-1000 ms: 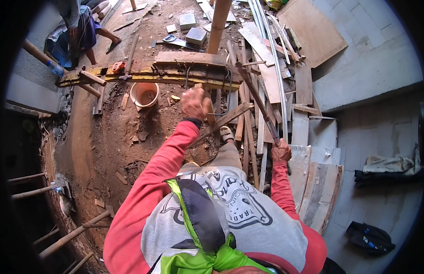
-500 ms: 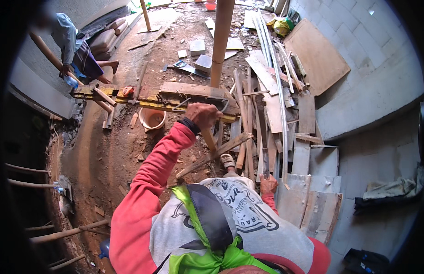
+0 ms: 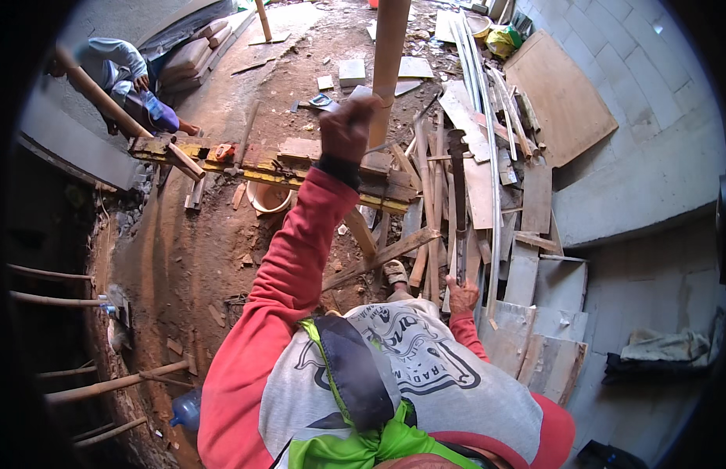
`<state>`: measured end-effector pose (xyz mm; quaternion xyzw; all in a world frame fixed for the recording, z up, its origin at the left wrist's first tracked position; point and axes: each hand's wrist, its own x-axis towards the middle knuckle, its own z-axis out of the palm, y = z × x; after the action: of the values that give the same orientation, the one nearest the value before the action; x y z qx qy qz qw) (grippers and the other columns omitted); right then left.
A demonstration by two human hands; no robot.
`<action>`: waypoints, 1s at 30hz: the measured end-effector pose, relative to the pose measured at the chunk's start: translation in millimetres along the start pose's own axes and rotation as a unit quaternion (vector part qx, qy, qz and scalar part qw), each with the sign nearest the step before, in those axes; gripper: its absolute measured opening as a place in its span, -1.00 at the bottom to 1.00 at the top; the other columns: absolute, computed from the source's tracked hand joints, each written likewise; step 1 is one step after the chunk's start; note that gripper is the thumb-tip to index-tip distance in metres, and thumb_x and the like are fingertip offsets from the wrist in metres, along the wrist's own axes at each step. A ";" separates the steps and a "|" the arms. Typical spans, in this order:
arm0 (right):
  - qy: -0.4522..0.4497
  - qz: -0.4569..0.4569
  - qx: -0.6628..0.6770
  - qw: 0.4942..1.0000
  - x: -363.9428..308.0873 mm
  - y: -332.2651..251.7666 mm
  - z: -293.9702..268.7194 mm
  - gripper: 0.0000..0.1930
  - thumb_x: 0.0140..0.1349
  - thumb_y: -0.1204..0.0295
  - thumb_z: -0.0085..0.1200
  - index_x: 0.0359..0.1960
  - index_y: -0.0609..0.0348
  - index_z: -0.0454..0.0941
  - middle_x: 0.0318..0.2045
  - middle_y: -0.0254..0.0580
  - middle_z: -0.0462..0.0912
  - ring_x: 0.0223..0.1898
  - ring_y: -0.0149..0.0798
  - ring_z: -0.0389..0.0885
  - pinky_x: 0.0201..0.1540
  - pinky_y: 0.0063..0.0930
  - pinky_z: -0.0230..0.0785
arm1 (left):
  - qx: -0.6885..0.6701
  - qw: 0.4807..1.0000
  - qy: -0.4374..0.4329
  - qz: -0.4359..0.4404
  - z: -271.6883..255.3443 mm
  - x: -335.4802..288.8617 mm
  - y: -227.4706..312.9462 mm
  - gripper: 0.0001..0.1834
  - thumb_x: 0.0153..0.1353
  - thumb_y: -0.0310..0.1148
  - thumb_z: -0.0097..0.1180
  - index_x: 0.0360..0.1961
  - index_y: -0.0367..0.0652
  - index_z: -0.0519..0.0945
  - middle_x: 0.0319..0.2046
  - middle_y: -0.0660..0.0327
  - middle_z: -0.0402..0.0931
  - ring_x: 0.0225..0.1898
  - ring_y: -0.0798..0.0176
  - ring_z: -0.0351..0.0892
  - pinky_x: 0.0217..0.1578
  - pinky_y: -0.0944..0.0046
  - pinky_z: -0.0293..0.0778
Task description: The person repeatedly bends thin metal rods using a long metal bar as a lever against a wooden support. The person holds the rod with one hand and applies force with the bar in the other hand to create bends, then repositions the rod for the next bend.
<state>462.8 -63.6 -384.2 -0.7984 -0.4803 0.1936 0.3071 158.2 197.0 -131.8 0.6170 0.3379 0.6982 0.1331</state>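
Observation:
My left hand (image 3: 349,129) is raised above the far end of a yellow-edged wooden beam (image 3: 257,164), fingers closed. A thin bent metal rod (image 3: 391,144) comes out beside it and seems to be in its grip; the fist hides most of it. My right hand (image 3: 461,295) is low by my right side, wrapped round the lower end of a long dark metal bar (image 3: 459,195). That bar points away from me, over loose planks. A bamboo post (image 3: 387,62) stands just beyond my left hand. Wood scraps and an orange object (image 3: 224,152) lie on the beam.
A co-worker (image 3: 124,66) sits at the far left with a clear bluish plastic container (image 3: 152,105). A bucket (image 3: 269,197) stands under the beam. Planks (image 3: 527,258) and metal lengths (image 3: 480,102) cover the ground on the right, beside a block wall (image 3: 652,172). A handsaw (image 3: 322,102) lies beyond.
My left hand has risen off the beam and moved away from me, the rod with it. The right hand has shifted slightly forward with the bar. The co-worker has bent and brought an arm forward.

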 end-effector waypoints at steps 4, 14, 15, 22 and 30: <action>0.061 -0.025 0.018 0.998 6.0 -8.3 -4.0 -0.50 0.07 0.05 0.36 -0.59 0.29 0.49 -0.68 0.07 0.46 -0.60 0.08 0.45 -0.44 -0.06 0.27 | -0.183 0.940 0.093 -0.273 -2.0 -4.9 5.0 -0.78 0.38 -0.26 0.18 -0.35 -0.18 0.67 -0.69 0.49 0.32 -0.68 0.61 0.20 -0.66 0.49 0.03; 0.053 -0.155 0.075 0.984 15.9 -80.9 -74.9 -0.72 0.22 0.28 0.23 -0.32 0.25 0.47 -0.71 -0.06 0.41 -0.67 -0.03 0.45 -0.56 -0.14 0.21 | -0.125 0.969 -0.009 -0.211 -16.1 -181.5 -72.0 -0.74 0.49 -0.23 -0.02 -0.36 -0.10 0.38 -0.59 0.39 0.32 -0.56 0.53 0.21 -0.53 0.45 0.15; 0.050 -0.185 0.043 0.981 17.9 -78.4 -75.8 -0.75 0.23 0.32 0.21 -0.24 0.25 0.48 -0.68 -0.07 0.44 -0.65 0.00 0.47 -0.57 -0.13 0.23 | -0.101 0.971 -0.030 -0.217 -25.3 -193.7 -71.7 -0.76 0.51 -0.22 -0.06 -0.33 -0.09 0.38 -0.59 0.38 0.31 -0.56 0.53 0.20 -0.52 0.45 0.16; -0.040 -0.255 0.031 0.966 12.2 -138.9 -97.9 -0.77 0.28 0.37 0.15 -0.27 0.26 0.39 -0.61 0.12 0.49 -0.49 0.26 0.59 -0.51 -0.06 0.36 | -0.076 0.978 -0.067 -0.182 -33.2 -224.9 -56.8 -0.79 0.51 -0.29 -0.12 -0.31 -0.12 0.35 -0.56 0.32 0.33 -0.55 0.45 0.25 -0.50 0.40 0.23; -0.044 -0.332 0.004 0.942 -3.1 -186.3 -101.9 -0.79 0.27 0.45 0.11 -0.20 0.23 0.33 -0.59 0.13 0.50 -0.48 0.24 0.59 -0.48 0.01 0.39 | -0.002 0.982 -0.094 -0.161 -35.4 -229.0 -52.4 -0.86 0.45 -0.39 -0.09 -0.29 -0.17 0.38 -0.55 0.22 0.40 -0.54 0.31 0.40 -0.45 0.30 0.39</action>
<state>402.2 -32.2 -183.2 -0.5834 -0.7300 0.1175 0.3360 158.9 86.7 -342.2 0.6169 0.4179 0.6070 0.2761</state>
